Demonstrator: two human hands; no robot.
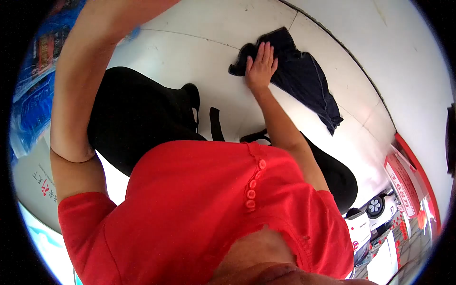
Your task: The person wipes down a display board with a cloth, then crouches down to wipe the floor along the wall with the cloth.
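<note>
A dark navy cloth piece (306,71) with visible seams lies crumpled on the pale tiled floor (185,52), stretching from upper centre down to the right. My right hand (261,67) rests palm down on its upper left part, with the fingers extended and nothing gripped. My left forearm reaches up past the top edge at the left, so my left hand is out of sight. Between my black-clad knees, a short black strip (216,124) lies on the floor.
Blue plastic-wrapped packages (35,104) are at the far left, above a grey surface with handwriting (42,183). At the lower right are white toy-like vehicles (375,209) and a red-and-white printed box (403,183). A dark curved line crosses the floor at the right.
</note>
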